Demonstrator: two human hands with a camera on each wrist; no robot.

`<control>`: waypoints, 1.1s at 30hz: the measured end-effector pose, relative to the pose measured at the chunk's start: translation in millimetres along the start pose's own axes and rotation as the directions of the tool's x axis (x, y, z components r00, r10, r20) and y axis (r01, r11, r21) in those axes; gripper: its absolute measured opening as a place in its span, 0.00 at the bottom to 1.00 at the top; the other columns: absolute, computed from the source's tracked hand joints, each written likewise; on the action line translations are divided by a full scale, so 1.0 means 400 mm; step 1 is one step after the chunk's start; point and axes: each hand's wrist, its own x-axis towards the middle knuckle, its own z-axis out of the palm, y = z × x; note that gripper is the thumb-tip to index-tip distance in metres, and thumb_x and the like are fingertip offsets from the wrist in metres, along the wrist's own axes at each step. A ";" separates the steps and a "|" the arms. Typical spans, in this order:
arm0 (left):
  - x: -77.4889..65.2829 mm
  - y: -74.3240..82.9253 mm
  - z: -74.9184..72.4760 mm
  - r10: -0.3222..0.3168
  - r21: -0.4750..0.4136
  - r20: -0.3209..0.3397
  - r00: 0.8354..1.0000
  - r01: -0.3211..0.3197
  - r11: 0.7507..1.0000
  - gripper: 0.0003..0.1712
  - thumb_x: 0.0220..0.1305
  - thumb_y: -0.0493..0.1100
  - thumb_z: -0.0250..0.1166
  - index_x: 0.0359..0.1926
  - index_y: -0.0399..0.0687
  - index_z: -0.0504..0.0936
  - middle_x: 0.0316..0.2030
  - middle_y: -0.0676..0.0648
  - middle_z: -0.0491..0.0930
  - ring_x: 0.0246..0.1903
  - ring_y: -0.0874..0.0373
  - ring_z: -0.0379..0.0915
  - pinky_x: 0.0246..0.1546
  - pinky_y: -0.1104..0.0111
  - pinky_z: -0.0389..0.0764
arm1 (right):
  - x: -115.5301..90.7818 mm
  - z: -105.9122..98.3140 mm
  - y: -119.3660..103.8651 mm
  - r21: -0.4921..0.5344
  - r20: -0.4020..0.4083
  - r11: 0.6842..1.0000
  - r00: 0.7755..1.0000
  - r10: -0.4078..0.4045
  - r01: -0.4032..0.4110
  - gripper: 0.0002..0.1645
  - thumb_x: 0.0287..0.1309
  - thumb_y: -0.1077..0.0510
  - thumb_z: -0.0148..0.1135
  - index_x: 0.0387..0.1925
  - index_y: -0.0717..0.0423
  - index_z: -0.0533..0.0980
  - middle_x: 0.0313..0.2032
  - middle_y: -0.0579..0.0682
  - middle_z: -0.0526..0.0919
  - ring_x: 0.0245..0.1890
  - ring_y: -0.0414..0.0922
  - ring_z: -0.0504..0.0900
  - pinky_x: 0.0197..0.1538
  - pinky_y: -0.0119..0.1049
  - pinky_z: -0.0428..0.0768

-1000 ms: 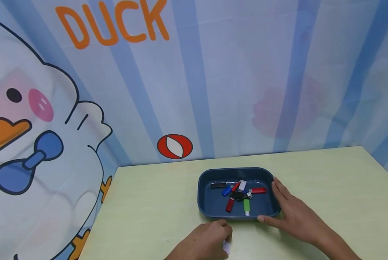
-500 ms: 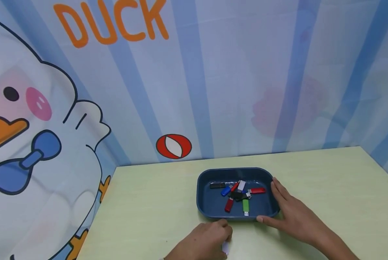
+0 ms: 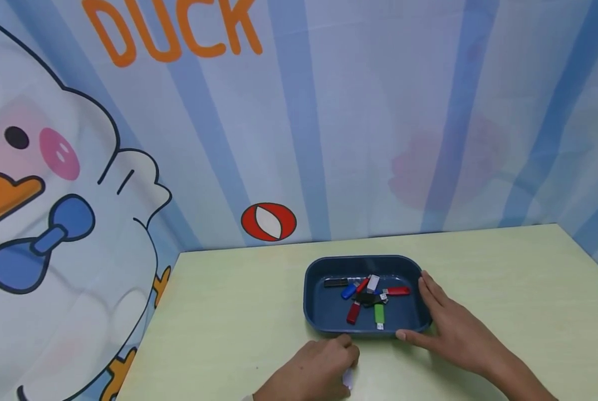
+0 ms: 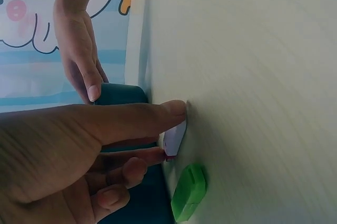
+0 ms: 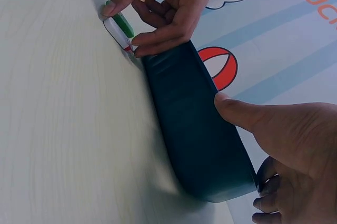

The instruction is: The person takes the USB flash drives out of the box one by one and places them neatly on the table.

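My left hand (image 3: 311, 367) is low on the table in front of the tray. Between its thumb and index finger it pinches a white USB stick (image 4: 174, 140) with a small red end, held close to the tabletop. A green piece (image 4: 189, 192), perhaps another USB stick, lies beside it, hidden by the hand in the head view. My right hand (image 3: 456, 328) holds the front right corner of the dark blue tray (image 3: 324, 314), thumb at the front rim and fingers along the right end. Several USB sticks lie inside, among them a green one (image 3: 379, 313) and a red one (image 3: 399, 291).
The pale table (image 3: 229, 312) extends on both sides of the tray. Behind it hangs a blue striped backdrop (image 3: 354, 139) with a duck picture (image 3: 73, 256) on the left.
Both hands, the white USB stick and the tray stay almost as they were. The camera view has shifted slightly.
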 end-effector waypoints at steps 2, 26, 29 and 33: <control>-0.004 0.000 -0.005 0.007 0.012 -0.007 1.000 -0.007 1.000 0.24 0.45 0.53 0.74 0.46 0.66 0.79 0.32 0.61 0.69 0.28 0.66 0.66 0.29 0.75 0.74 | 0.000 -0.002 -0.001 -0.003 0.002 1.000 1.000 0.002 -0.002 0.72 0.43 0.17 0.51 0.73 0.62 0.43 0.73 0.56 0.38 0.64 0.63 0.57 0.55 0.59 0.69; -0.007 -0.035 -0.135 0.210 -0.002 -0.360 0.909 -0.225 0.974 0.14 0.52 0.56 0.70 0.37 0.59 0.82 0.36 0.63 0.76 0.35 0.70 0.68 0.32 0.83 0.71 | 0.001 -0.010 -0.008 -0.001 -0.008 1.000 1.000 -0.026 0.026 0.71 0.44 0.17 0.50 0.73 0.62 0.43 0.73 0.57 0.37 0.64 0.64 0.58 0.54 0.60 0.70; 0.008 -0.048 -0.140 0.201 0.007 -0.386 0.900 -0.215 0.977 0.13 0.54 0.57 0.69 0.37 0.58 0.82 0.35 0.62 0.76 0.34 0.69 0.67 0.29 0.83 0.70 | 0.001 -0.013 -0.008 0.001 -0.008 1.000 1.000 -0.020 0.020 0.71 0.44 0.17 0.50 0.73 0.63 0.43 0.73 0.57 0.37 0.63 0.64 0.58 0.53 0.60 0.70; 0.031 -0.067 -0.140 0.175 0.020 -0.406 0.897 -0.183 0.983 0.13 0.56 0.56 0.68 0.37 0.57 0.81 0.34 0.61 0.76 0.32 0.70 0.66 0.27 0.82 0.70 | 0.001 -0.010 -0.011 0.003 0.001 1.000 1.000 -0.006 0.006 0.72 0.44 0.17 0.50 0.73 0.63 0.43 0.73 0.57 0.37 0.64 0.64 0.57 0.55 0.60 0.69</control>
